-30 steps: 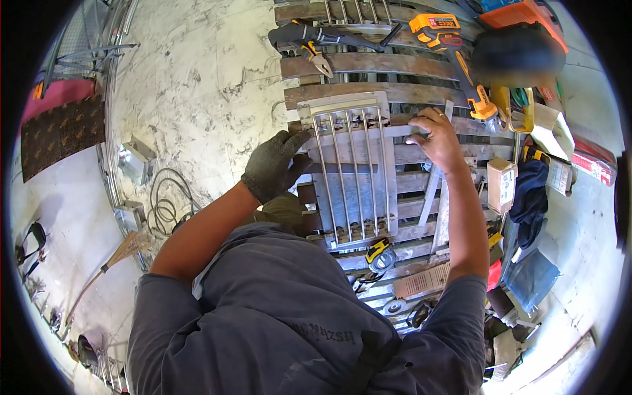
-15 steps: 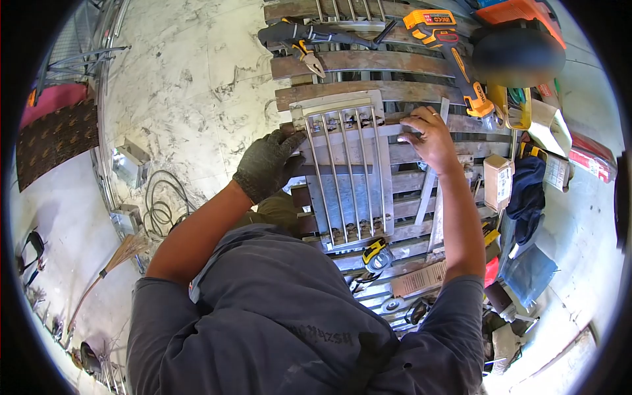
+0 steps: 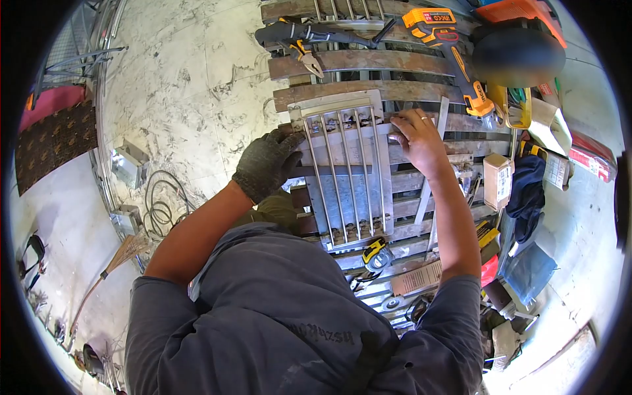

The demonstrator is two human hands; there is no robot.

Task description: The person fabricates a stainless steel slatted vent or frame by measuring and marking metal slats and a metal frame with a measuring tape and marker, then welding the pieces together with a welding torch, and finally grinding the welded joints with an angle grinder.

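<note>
A metal grille of parallel round bars (image 3: 353,197) lies over a grey sheet-metal plate (image 3: 361,205) on a slatted wooden pallet. Across the upper part of the grille runs a flat metal strip (image 3: 337,139). My left hand (image 3: 268,166), in a dark glove, has its fingers closed at the strip's left end, beside the outermost bar. At the right end, the bare thumb and fingers of my right hand (image 3: 419,141) pinch the strip; they partly hide that end. Lower down, a darker flat bar (image 3: 355,170) crosses the plate.
Pliers (image 3: 309,60) and an orange cordless power tool (image 3: 454,59) lie on the far slats. A tape measure (image 3: 376,254) sits near the grille's lower edge. To the right are a small cardboard box (image 3: 498,182) and dark cloth (image 3: 526,191). A coiled cable (image 3: 161,201) rests on the floor.
My right hand has shifted slightly left, closer to the grille, along the strip's right end. The left hand stays almost where it was.
</note>
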